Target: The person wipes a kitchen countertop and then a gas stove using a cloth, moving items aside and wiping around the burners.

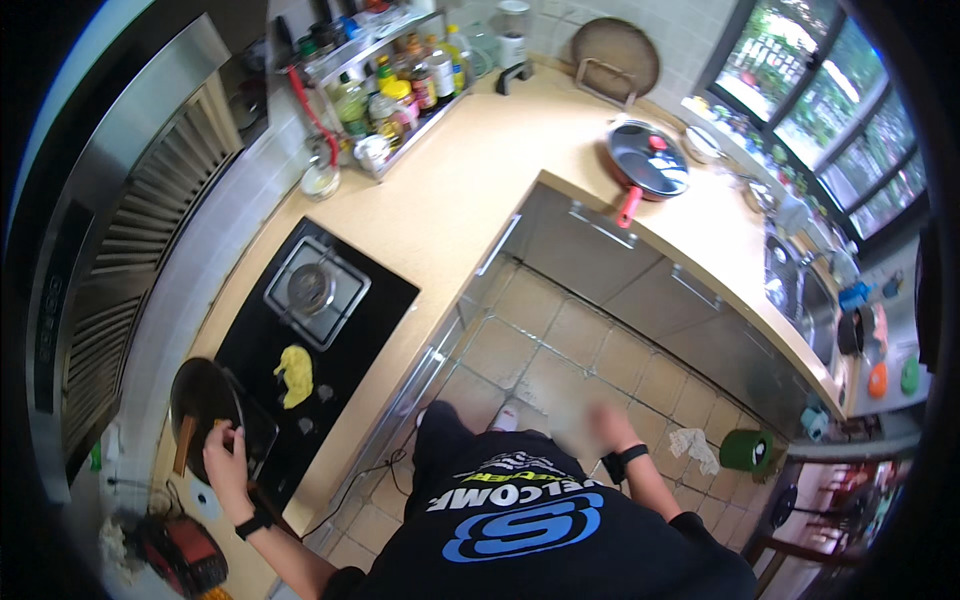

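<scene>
At the left end of the black glass gas hob (352, 307), my left hand (225, 454) is over a dark round pan (196, 382), fingers bent close together; what they grip is unclear. A flat brown wooden piece (184, 446) crosses the pan beside my fingers. On the hob glass, between the pan and the bare burner (311, 289), lies a crumpled yellow piece (297, 376), apparently cloth. My right hand (613, 429) is motion-blurred above the floor, right of my body. A pale, see-through blur (568, 426) lies beside its fingers; whether it is held cannot be told.
A lidded frying pan (649, 161) with a red handle sits on the far counter. Bottles fill a rack (397, 97) by the wall. The range hood (150, 195) overhangs the left side. A green bin (745, 450) and a crumpled white cloth (694, 448) are on the floor; a cable (360, 472) hangs nearby.
</scene>
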Available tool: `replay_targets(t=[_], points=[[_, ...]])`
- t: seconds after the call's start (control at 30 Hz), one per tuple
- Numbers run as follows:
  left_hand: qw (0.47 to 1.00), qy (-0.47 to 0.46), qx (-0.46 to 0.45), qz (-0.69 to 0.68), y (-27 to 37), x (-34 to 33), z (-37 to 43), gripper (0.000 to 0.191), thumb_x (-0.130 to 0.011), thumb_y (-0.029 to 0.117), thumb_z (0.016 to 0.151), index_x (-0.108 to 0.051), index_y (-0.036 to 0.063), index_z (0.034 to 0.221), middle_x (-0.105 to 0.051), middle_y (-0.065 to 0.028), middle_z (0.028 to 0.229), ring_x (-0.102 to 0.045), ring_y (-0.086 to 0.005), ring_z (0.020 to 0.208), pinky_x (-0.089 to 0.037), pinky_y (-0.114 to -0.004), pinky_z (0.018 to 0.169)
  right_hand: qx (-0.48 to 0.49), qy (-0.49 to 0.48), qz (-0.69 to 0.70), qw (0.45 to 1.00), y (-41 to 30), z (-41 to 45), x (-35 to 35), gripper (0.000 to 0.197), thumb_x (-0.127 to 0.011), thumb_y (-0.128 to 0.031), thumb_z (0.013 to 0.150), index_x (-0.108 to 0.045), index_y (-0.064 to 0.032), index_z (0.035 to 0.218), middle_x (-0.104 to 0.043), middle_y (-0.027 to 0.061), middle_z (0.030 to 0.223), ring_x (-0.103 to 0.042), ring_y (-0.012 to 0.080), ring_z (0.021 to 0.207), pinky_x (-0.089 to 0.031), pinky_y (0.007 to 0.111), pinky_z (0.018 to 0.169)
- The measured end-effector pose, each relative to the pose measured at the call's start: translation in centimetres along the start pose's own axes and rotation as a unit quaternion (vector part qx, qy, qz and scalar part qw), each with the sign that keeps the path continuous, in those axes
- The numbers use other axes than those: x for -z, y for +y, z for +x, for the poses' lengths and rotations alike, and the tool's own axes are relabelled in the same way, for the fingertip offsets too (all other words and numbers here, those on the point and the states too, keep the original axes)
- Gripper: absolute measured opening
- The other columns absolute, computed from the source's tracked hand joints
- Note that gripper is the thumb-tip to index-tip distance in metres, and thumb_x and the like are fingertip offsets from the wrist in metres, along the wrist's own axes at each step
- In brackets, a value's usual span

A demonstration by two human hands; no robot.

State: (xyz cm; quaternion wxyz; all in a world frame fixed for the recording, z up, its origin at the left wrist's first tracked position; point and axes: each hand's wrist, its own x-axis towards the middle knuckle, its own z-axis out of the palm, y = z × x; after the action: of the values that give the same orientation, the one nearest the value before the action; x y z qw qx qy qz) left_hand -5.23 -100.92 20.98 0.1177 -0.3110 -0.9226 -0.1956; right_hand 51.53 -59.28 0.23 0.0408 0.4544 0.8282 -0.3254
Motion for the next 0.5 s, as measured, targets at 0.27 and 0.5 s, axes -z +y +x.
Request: replay_targets(t=[0.27,0.5], points=[[0.993,-0.034,0.107,0.020,-6.2,5.3,-4.2,0.028,-0.067,0.015,0.089,-0.063,-0.0034,0.111,-0.068,-0.0161,0.082,-0.065,-0.0270,0.075,-0.051,-0.036,0.069,0.049,-0.060,-0.059,0.995,0.3,4.6,0.3,0.023,-0.055,-0.021,0.090,-0.063,0.0001,0.093,-0.067,0.0259,0.086,-0.064,0.0443,0.083,-0.052,0.051,0.075],[0.954,0.002,0.297,0.036,-2.7,9.7,-9.6,0.028,-0.063,0.016,0.092,-0.063,-0.0025,0.113,-0.067,-0.0149,0.081,-0.064,-0.0223,0.074,-0.050,-0.034,0.069,0.180,-0.122,-0.066,0.974,-5.1,12.8,-1.5,0.025,-0.054,-0.021,0.092,-0.063,0.0014,0.098,-0.067,0.0243,0.082,-0.065,0.0429,0.079,-0.053,0.049,0.074]])
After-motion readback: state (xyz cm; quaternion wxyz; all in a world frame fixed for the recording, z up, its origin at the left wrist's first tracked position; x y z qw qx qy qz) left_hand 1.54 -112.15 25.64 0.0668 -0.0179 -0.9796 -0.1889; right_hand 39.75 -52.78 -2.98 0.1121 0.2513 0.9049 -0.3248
